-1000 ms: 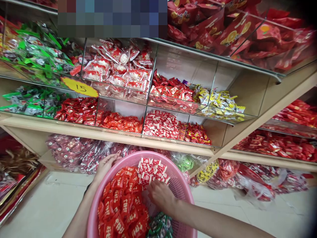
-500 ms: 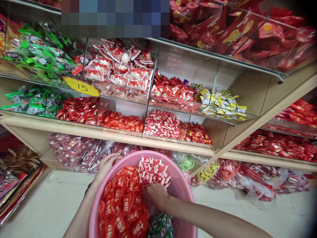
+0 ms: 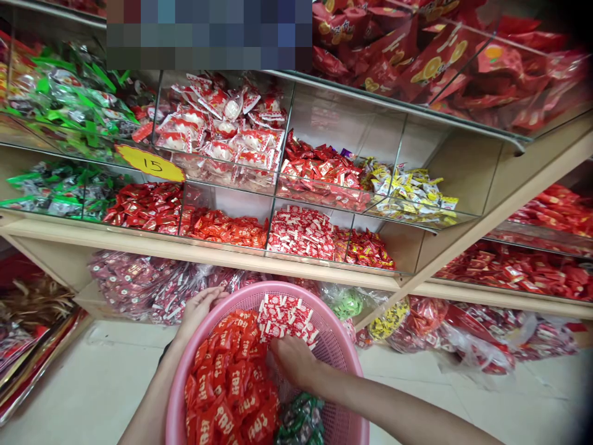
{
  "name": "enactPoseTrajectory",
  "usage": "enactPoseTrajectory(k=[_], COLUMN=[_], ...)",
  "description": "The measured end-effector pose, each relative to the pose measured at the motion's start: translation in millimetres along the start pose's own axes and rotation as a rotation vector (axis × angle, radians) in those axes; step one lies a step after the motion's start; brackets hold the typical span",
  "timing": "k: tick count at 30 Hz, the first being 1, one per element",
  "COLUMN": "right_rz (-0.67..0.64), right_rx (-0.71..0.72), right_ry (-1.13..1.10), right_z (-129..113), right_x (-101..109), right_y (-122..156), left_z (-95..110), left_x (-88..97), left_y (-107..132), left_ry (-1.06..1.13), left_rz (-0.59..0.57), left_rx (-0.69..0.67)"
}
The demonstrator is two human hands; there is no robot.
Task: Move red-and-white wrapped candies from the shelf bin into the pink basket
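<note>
A pink plastic basket (image 3: 173,383) fills the lower middle. My left hand (image 3: 200,309) curls against the outside of its far left rim, with the forearm along its side. Inside, red-orange candy packets (image 3: 231,377) cover the left half. Red-and-white wrapped candies (image 3: 286,316) lie at the far side, and dark green packets (image 3: 301,420) sit near the front. My right hand (image 3: 293,361) reaches down into the basket between these piles. Its fingers are bent inward and closed; their tips, and anything in them, are hidden.
Ahead stand wooden shelves (image 3: 222,250) with clear-fronted bins of wrapped sweets and a yellow price tag (image 3: 151,162) marked 15. Below, bulging plastic bags (image 3: 134,278) rest on the tiled floor (image 3: 115,377). A slanting wooden post (image 3: 500,198) rises at right.
The view has shifted very slightly. My right hand stays low in the basket, its fingers moved only a little, and my left hand keeps its place at the rim.
</note>
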State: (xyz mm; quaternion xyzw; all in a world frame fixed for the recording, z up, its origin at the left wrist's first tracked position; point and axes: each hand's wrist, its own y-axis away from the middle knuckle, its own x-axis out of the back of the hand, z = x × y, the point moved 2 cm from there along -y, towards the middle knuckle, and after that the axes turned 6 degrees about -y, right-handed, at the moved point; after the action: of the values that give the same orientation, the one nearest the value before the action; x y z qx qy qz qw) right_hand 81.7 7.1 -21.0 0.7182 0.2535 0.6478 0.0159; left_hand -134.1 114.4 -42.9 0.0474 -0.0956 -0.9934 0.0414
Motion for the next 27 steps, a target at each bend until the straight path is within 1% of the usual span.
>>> enactPoseTrajectory(k=[5, 12, 16, 22, 27], right_rz=[0.06, 0.023, 0.03, 0.019, 0.042], right_rx=[0.009, 0.021, 0.004, 0.022, 0.03], right_ry=[0.001, 0.016, 0.023, 0.023, 0.026], right_z=[8, 10, 12, 9, 8], right_x=[-2, -3, -3, 0, 1], right_y=[-6, 0, -1, 1, 6], left_z=[0, 1, -1, -2, -1], left_x=[1.2, 0.1, 0.8, 1.4, 1.6], left_y=[1, 1, -1, -1, 0], left_ry=[-0.004, -0.014, -0.005, -0.036, -0.039], left_rz=[0.015, 0.005, 0.003, 0.01, -0.004], left_rx=[-0.004, -0.009, -0.012, -0.029, -0.032])
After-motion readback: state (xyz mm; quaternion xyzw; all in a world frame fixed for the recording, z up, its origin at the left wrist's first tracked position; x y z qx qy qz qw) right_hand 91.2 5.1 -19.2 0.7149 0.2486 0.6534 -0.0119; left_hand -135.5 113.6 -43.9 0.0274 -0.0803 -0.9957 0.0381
